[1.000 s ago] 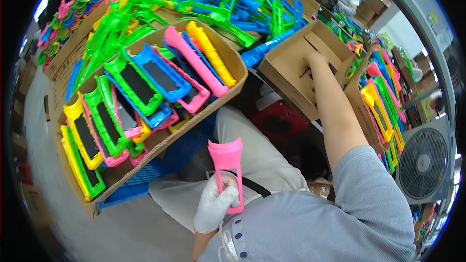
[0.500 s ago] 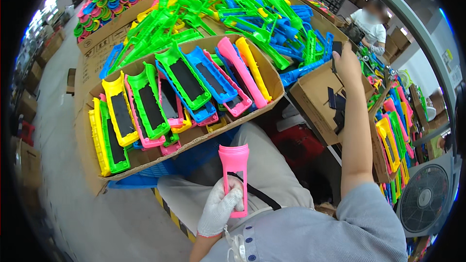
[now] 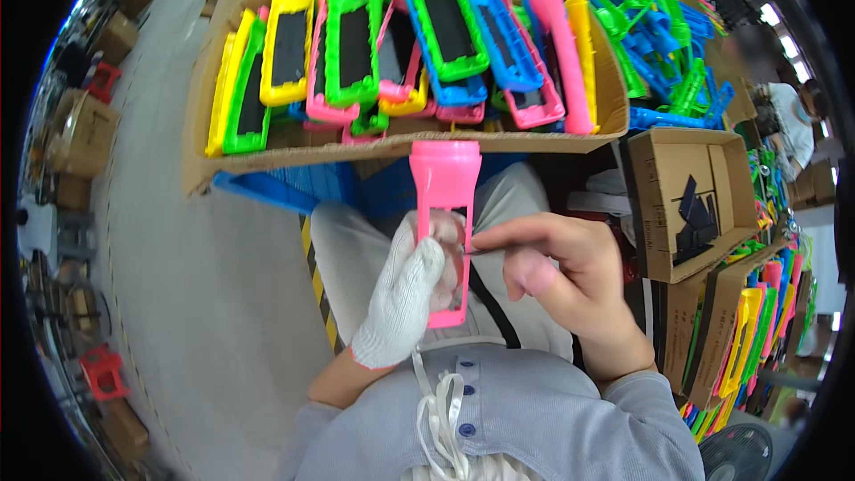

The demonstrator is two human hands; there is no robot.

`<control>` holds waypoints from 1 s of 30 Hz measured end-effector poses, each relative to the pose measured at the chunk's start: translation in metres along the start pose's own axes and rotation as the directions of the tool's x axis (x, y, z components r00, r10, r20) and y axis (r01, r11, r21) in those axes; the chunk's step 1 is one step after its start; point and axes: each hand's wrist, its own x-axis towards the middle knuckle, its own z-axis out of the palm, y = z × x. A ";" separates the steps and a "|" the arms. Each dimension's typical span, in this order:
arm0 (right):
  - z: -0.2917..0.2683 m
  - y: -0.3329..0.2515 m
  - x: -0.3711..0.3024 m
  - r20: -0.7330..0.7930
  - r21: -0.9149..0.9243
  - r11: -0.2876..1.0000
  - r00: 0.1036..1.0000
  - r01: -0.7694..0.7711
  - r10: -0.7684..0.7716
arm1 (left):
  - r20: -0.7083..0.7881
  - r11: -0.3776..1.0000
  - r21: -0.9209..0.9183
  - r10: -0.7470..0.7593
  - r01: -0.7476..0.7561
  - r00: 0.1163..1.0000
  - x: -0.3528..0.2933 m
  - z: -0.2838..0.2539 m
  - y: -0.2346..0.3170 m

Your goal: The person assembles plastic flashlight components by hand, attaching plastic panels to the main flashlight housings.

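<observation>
Gripping the pink frame (image 3: 447, 174) upright above the lap, the gloved left hand (image 3: 399, 298) had its thumb pressed over the near face of the frame's left rail, while its other fingers curled behind and showed through the open window. Those fingers were clamped on the frame, below its flared end, which pointed away from the person toward the carton (image 3: 613, 93).

The bare right hand (image 3: 579, 276) came in from the other side, index finger stretched out so that its tip met the frame's right rail beside the window. Its thumb was bent below, apart from the index finger, and the remaining fingers were folded toward the palm. A thin dark edge (image 3: 474, 252) showed under the index fingertip; whether the fingers pinched it could not be told.

Beyond the frame, the carton held a row of green, yellow, blue and pink frames (image 3: 561, 53), many with dark panels in their windows. To the right stood a small box (image 3: 659, 205) with black plates (image 3: 699, 214) inside.
</observation>
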 end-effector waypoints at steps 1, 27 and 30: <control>0.007 0.009 -0.003 -0.016 -0.063 0.991 0.993 -0.115 0.114 | -0.027 1.000 -0.001 -0.009 0.009 1.000 0.001 0.004 -0.001; 0.020 0.057 0.003 -0.013 0.558 0.828 0.996 -0.063 0.084 | 0.035 0.899 0.422 0.109 -0.114 0.993 0.005 0.015 0.005; 0.019 0.045 0.005 0.009 0.580 0.809 0.994 -0.095 0.111 | 0.032 0.974 0.227 0.002 -0.009 0.999 0.002 0.014 0.009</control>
